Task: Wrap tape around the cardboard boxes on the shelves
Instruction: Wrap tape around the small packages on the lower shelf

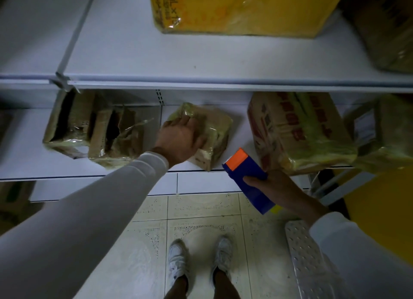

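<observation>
Left hand [180,140] gripping small taped box [214,131], right hand [271,182] clutching blue tape dispenser [248,178]; steadying box firmly is advisable before taping.

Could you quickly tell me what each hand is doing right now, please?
Left hand: grips the small wrapped box.
Right hand: holds the blue tape dispenser.

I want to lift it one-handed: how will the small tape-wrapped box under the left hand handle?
The small box looks light, since the left hand spans most of it. Its glossy tape may be slippery. Wrinkled wrap and soft corners suggest the cardboard could give under a squeeze.
</observation>
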The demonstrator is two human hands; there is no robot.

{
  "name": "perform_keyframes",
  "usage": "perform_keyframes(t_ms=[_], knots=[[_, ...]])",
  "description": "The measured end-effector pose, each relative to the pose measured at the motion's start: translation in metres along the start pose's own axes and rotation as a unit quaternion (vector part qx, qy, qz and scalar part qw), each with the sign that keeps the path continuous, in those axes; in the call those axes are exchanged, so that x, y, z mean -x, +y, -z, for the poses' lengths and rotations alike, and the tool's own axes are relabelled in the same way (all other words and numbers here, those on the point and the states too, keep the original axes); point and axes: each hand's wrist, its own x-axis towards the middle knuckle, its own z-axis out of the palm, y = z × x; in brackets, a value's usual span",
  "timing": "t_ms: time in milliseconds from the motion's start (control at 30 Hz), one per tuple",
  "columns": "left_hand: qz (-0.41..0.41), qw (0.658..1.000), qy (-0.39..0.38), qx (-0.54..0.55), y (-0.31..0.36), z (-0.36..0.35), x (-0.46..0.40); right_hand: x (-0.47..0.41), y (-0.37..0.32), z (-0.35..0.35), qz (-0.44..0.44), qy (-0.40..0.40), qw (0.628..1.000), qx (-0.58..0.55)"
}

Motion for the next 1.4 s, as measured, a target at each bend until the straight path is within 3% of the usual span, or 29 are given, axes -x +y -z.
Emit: perform_keyframes(t_ms=[133, 367, 500, 800, 933, 1133, 1333, 1400], knots=[[0.056, 0.997, -0.051, -0.022, 0.04, -0.013, 0.004, 0.002, 0.0, 0.0, -0.001, -0.007, 1.0, 0.002], [-0.015, 0.995, -0.079, -0.063, 0.014, -0.013, 0.012, 0.006, 0.004, 0.003, 0.026, -0.006, 1.0, 0.012], [-0.022, 0.999, -0.046, -0.007, -0.005, -0.008, 0.026, 0.009, 0.0, 0.001, 0.041, -0.011, 0.999, -0.004], [-0.035, 0.995, -0.059, 0.07, -0.015, -0.008, 0.034, 0.027, -0.002, 0.012, 0.094, -0.092, 0.991, 0.028], [-0.024, 0.987, 0.007, 0.159, -0.011, 0.005, 0.048, 0.035, -0.023, 0.017, 0.124, -0.091, 0.987, 0.051], [0.012, 0.946, -0.044, 0.32, -0.006, 0.022, 0.073, 0.035, -0.063, 0.01, 0.145, -0.116, 0.978, 0.098], [0.065, 0.814, -0.158, 0.555, 0.0, 0.035, 0.086, 0.034, -0.088, -0.006, 0.152, -0.143, 0.971, 0.114], [0.079, 0.8, -0.147, 0.577, -0.004, 0.032, 0.091, 0.033, -0.09, -0.01, 0.159, -0.151, 0.968, 0.122]])
